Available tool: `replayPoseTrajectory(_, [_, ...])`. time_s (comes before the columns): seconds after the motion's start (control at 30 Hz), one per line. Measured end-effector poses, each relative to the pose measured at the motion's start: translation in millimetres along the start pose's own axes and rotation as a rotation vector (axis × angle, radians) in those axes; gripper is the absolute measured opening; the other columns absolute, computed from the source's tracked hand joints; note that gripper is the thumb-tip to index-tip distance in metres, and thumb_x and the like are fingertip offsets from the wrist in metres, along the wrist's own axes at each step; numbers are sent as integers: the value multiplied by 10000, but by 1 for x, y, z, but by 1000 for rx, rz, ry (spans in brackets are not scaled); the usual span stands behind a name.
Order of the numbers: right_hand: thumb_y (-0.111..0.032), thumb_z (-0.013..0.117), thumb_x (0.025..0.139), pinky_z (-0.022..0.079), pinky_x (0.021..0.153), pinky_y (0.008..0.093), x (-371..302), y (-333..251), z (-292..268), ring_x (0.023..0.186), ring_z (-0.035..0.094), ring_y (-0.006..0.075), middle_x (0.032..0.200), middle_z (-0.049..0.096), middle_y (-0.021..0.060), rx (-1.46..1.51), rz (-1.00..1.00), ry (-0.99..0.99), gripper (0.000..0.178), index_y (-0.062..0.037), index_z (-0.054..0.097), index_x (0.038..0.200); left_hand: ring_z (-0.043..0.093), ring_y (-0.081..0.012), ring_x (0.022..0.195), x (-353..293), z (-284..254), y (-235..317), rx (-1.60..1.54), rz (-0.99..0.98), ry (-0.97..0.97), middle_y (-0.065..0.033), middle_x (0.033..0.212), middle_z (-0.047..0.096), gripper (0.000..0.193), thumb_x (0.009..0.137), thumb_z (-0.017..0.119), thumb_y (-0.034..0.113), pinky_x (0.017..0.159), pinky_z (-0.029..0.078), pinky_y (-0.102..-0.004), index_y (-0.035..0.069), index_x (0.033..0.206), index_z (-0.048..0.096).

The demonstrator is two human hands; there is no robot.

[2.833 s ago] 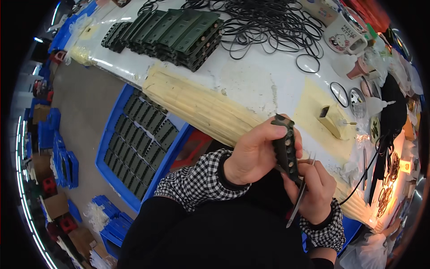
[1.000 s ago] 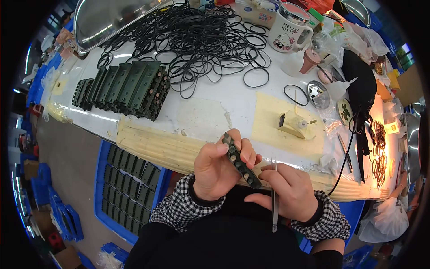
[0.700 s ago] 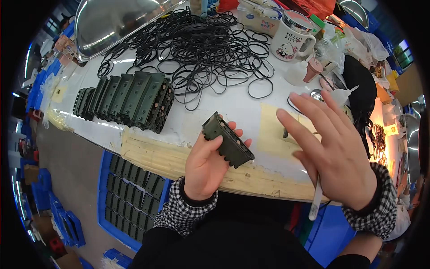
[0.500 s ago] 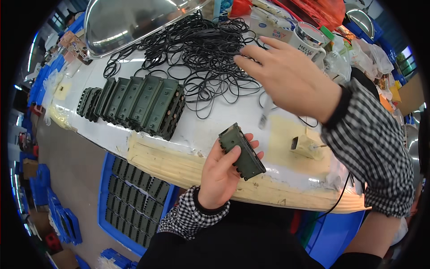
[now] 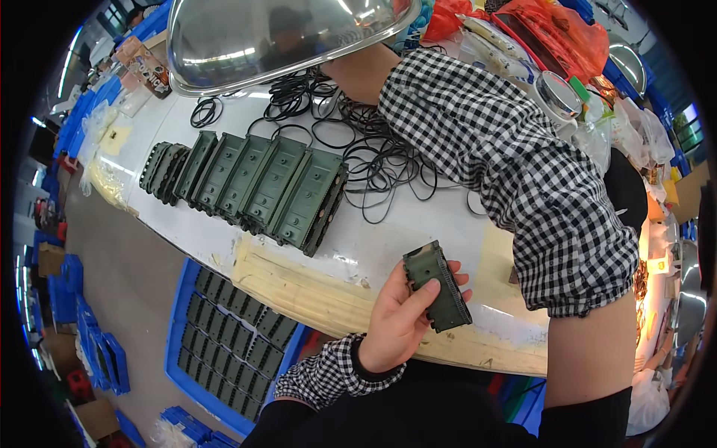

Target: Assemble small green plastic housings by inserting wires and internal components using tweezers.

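Observation:
My left hand grips a dark green toy tank hull near the table's front edge. The thumb lies on its flat face and the fingertips show past the far side. Across the table my right hand reaches into a pile of thin black rubber rings. The rim of a shiny metal dome hides its fingers. A row of similar green hulls leans side by side left of the pile, with track links along their edges.
A blue tray with rows of green hulls sits below the table edge at left. Cream padding covers the table's front edge. At the back right stand a lidded mug, a red plastic bag and clear bags.
My right hand has moved away and left, into the black rings beneath the dome. The view has shifted; my left hand still holds the toy tank hull.

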State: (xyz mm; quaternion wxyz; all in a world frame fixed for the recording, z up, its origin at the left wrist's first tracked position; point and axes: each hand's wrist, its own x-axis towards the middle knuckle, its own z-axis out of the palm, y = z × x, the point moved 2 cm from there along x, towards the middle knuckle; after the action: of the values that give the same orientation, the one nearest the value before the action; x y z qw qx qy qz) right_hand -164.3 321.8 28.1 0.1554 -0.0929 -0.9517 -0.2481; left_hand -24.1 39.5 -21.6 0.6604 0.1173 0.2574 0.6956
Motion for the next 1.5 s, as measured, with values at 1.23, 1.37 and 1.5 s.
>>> replayPoseTrajectory(1.23, [-276, 653, 863, 477, 652, 345, -651, 108, -260, 689, 627, 246, 763, 654, 128, -156, 1284, -166, 265, -11, 667, 875, 622, -200, 974, -9, 33, -36, 137, -53, -56, -177, 1234, 569, 357, 979, 445, 132, 733, 555, -339, 18, 1316, 423])
replayPoseTrajectory(1.37, [-299, 678, 836, 479, 640, 373, -692, 145, -217, 705, 641, 281, 783, 657, 166, -157, 1413, -219, 288, -13, 672, 867, 620, -202, 970, -15, 34, -42, 177, -52, -7, -177, 1227, 568, 339, 977, 447, 129, 752, 556, -346, 19, 1298, 437])
replayPoseTrajectory(1.5, [-395, 670, 832, 502, 705, 420, -698, 157, -220, 781, 651, 343, 875, 672, 182, -326, 1659, -317, 360, -41, 694, 892, 612, -194, 978, -21, 29, -36, 199, -9, 21, -165, 1257, 557, 364, 985, 444, 125, 768, 552, -327, 13, 1330, 418])
